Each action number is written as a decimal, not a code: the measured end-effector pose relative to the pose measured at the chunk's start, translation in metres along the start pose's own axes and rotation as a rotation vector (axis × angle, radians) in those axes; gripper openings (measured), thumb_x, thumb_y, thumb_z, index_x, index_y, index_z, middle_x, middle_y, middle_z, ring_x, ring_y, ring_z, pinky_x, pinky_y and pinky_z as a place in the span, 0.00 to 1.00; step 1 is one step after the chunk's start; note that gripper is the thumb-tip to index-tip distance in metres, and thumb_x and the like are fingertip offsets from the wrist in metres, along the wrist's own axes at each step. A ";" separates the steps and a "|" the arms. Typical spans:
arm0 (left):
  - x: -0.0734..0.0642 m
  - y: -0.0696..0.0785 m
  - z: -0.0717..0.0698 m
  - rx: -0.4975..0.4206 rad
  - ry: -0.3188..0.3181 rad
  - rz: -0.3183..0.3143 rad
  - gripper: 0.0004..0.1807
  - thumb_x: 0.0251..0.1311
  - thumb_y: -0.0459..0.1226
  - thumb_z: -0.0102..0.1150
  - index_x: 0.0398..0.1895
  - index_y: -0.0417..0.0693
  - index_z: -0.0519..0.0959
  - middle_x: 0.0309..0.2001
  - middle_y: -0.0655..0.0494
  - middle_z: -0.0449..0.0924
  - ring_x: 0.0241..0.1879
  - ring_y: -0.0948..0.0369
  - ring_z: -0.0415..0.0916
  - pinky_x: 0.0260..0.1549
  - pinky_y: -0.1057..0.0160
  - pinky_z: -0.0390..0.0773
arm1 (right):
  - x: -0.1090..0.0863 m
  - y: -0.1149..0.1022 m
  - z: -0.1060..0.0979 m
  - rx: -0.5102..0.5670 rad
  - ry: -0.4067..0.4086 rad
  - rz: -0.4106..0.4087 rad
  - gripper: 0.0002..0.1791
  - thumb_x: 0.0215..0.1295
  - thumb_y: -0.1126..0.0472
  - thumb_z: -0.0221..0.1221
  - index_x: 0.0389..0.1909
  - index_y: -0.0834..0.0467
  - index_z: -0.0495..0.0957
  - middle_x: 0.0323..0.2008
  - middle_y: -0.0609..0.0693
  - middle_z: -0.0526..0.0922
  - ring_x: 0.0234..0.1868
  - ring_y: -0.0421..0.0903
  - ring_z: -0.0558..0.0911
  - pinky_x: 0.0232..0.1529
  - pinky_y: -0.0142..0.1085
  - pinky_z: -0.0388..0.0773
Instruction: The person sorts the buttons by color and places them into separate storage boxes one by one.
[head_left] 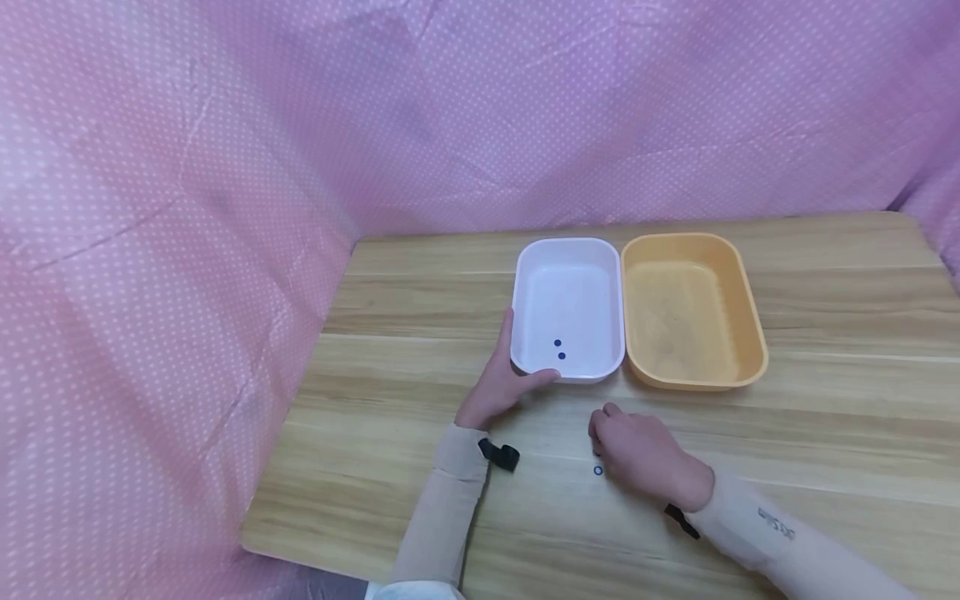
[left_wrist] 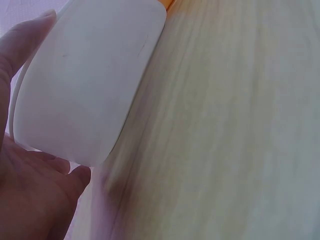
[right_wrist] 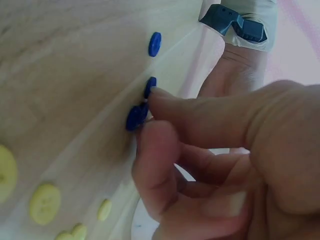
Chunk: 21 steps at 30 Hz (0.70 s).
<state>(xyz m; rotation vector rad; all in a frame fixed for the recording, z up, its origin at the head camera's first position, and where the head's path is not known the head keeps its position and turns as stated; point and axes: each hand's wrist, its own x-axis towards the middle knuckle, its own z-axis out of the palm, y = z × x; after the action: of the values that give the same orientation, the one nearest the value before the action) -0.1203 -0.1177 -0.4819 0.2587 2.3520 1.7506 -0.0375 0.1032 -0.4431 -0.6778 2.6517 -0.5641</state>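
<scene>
At the near left corner of a white plastic tub (head_left: 568, 308), my left hand (head_left: 506, 383) grips its wall, thumb along the near rim and fingers on the left side. Two dark blue buttons (head_left: 559, 349) lie inside the tub. My right hand (head_left: 637, 446) is low over the table nearer to me, fingers curled. In the right wrist view its thumb and index finger pinch at a blue button (right_wrist: 143, 109), with other blue buttons (right_wrist: 133, 118) right beside the fingertips. One more blue button (head_left: 597, 471) lies on the wood next to this hand.
A yellow-orange tub (head_left: 693, 387) stands against the white tub's right side. Several yellow buttons (right_wrist: 45, 203) lie on the wooden table (head_left: 390, 375) in the right wrist view. Pink dotted cloth (head_left: 450, 117) hangs behind and to the left of the table.
</scene>
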 end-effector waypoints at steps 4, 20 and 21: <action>0.001 -0.001 0.001 0.006 0.004 0.001 0.65 0.49 0.41 0.75 0.75 0.77 0.32 0.77 0.62 0.44 0.70 0.61 0.53 0.69 0.50 0.50 | 0.004 0.003 0.001 -0.001 0.000 0.010 0.02 0.60 0.66 0.62 0.30 0.57 0.78 0.25 0.46 0.73 0.24 0.42 0.72 0.26 0.39 0.73; -0.006 0.022 -0.004 -0.018 -0.046 -0.030 0.67 0.49 0.45 0.75 0.77 0.63 0.29 0.78 0.54 0.40 0.72 0.54 0.50 0.69 0.49 0.48 | 0.009 0.005 0.001 0.025 -0.008 0.005 0.03 0.57 0.69 0.61 0.31 0.58 0.79 0.25 0.46 0.75 0.26 0.43 0.73 0.28 0.40 0.74; -0.007 0.026 -0.005 -0.017 -0.053 -0.033 0.67 0.49 0.46 0.75 0.77 0.61 0.29 0.78 0.53 0.40 0.73 0.54 0.50 0.69 0.49 0.49 | 0.009 0.005 0.001 0.022 -0.006 0.001 0.03 0.58 0.68 0.61 0.31 0.58 0.79 0.25 0.46 0.75 0.25 0.43 0.73 0.28 0.40 0.74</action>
<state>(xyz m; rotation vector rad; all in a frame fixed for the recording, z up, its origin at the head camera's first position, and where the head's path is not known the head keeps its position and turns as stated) -0.1139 -0.1163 -0.4549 0.2580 2.2909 1.7262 -0.0465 0.1027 -0.4484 -0.6709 2.6358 -0.5892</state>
